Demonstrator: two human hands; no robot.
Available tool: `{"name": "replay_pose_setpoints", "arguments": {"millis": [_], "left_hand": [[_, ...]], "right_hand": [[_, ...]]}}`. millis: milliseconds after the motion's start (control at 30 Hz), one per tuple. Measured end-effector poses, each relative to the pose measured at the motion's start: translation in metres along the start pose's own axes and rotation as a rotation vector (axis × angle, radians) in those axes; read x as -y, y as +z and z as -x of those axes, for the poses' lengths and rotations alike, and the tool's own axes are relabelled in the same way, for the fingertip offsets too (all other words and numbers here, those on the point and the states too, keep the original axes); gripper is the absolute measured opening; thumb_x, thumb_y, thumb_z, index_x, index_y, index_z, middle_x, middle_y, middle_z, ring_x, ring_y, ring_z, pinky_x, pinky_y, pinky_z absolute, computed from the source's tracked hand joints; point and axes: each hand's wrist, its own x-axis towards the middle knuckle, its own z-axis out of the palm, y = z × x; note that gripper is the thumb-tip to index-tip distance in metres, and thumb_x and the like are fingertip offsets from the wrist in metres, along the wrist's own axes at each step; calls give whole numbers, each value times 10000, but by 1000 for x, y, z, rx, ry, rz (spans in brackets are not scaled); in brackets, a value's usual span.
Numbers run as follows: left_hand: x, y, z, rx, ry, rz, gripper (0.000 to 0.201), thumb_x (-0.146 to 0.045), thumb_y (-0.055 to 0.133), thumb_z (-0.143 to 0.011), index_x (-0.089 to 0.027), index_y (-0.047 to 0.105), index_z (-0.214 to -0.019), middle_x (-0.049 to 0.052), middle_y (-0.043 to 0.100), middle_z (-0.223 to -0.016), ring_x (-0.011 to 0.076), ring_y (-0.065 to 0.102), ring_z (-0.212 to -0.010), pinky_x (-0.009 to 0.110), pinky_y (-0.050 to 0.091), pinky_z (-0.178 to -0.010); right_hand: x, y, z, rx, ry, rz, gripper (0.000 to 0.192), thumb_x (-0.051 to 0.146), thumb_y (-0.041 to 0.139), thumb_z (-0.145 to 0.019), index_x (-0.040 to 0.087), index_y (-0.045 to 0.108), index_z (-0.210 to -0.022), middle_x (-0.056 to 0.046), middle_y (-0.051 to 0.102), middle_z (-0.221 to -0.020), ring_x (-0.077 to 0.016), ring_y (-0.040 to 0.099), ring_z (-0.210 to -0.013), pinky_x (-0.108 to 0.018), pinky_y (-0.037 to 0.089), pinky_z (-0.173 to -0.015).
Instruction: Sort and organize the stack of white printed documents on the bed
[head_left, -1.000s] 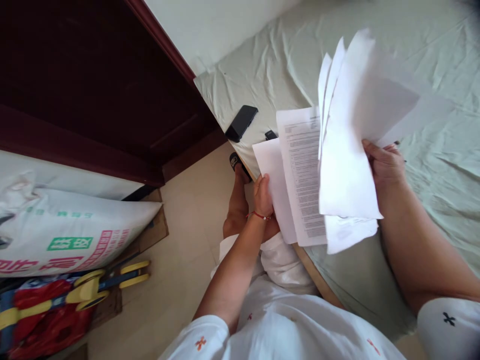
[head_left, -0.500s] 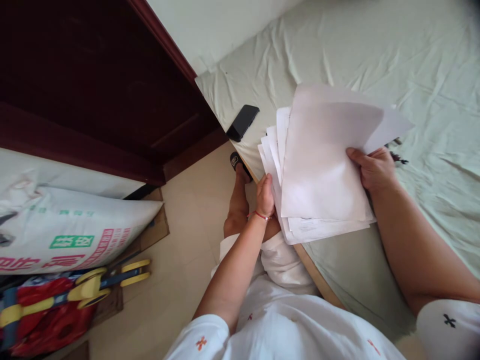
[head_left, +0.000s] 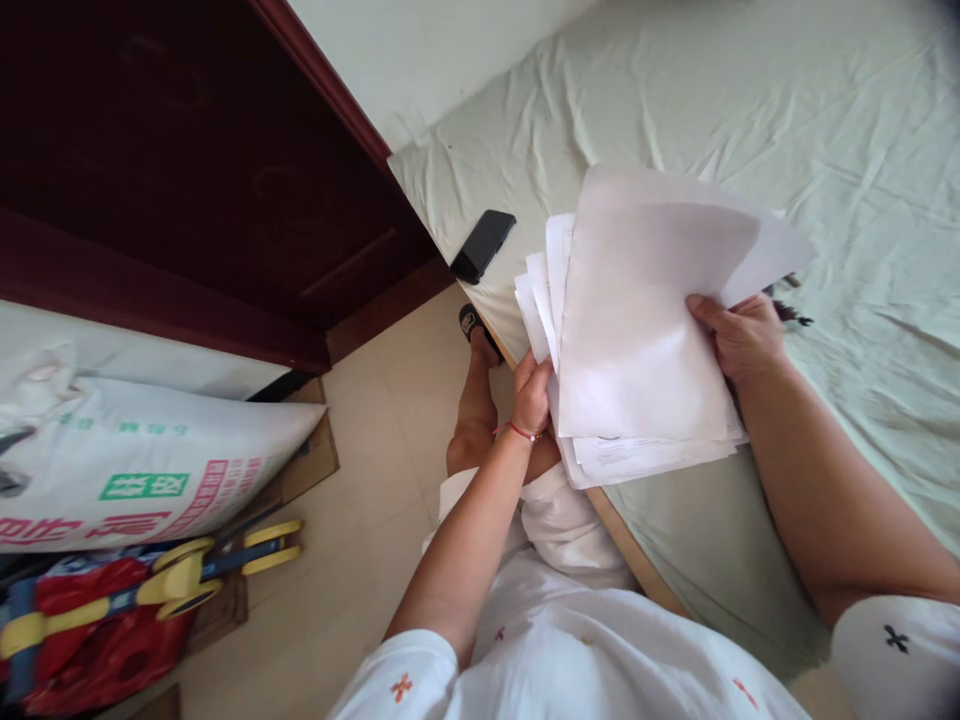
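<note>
A fanned stack of white paper sheets point(head_left: 637, 340) is held over the corner of a bed with a pale green sheet point(head_left: 675, 110). My left hand point(head_left: 531, 392) grips the stack's lower left edge, a red string on its wrist. My right hand point(head_left: 742, 335) pinches the right side, thumb on the blank top sheet. Printed text shows on a lower sheet near the bottom edge.
A black phone point(head_left: 484, 245) lies on the bed's corner. A dark wooden door point(head_left: 187, 170) stands at the left. On the tiled floor lie a large printed sack point(head_left: 142, 460) and a red and yellow toy point(head_left: 150, 590). My foot wears a sandal point(head_left: 474, 325).
The sheets my right hand held up have come down onto the left-hand pile, covering the printed page. Both hands now hold one gathered stack.
</note>
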Motion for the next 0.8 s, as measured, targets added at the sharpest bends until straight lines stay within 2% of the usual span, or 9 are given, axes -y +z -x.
{"name": "replay_pose_setpoints", "arguments": {"millis": [367,500,633,733,800], "left_hand": [[-7,5,1,-42,6,-20,254,-418,717,-832,-208,800,-948,45,813,-1015,259,716,-1085,325,511,-1008],[-6,4,0,-30,14,-12,328,-489,736,-836,-198,804,-973,63,813,-1076,269,707,-1155,339,477,-1085],[-7,4,-1,-62,-20,23,464,-590,792,-781,-183,801,-1005,86,813,-1112,307,696,-1206,403,452,-1147],[-6,4,-1,-67,-16,43,518,-636,814,-748,-185,803,-1002,89,814,-1123,317,695,-1218,421,449,-1160],[-4,3,-1,-58,-17,50,519,-639,817,-747,-189,803,-1006,87,815,-1119,316,698,-1215,424,455,-1159]], "right_hand": [[1,2,1,19,32,20,339,311,957,-608,193,794,-880,-50,810,-899,-211,726,-730,-354,626,-728],[1,4,2,8,30,18,358,319,967,-587,188,791,-870,-50,806,-889,-212,726,-710,-369,629,-717],[3,4,-1,-31,-21,-15,393,345,984,-553,179,790,-852,-38,796,-864,-205,728,-707,-405,645,-799],[7,2,-6,-78,-73,-69,409,347,992,-513,191,781,-827,-31,796,-864,-229,751,-790,-435,637,-886],[10,-1,-11,-121,-75,-120,423,338,993,-482,200,776,-818,-33,793,-848,-260,760,-854,-455,638,-889]]}}
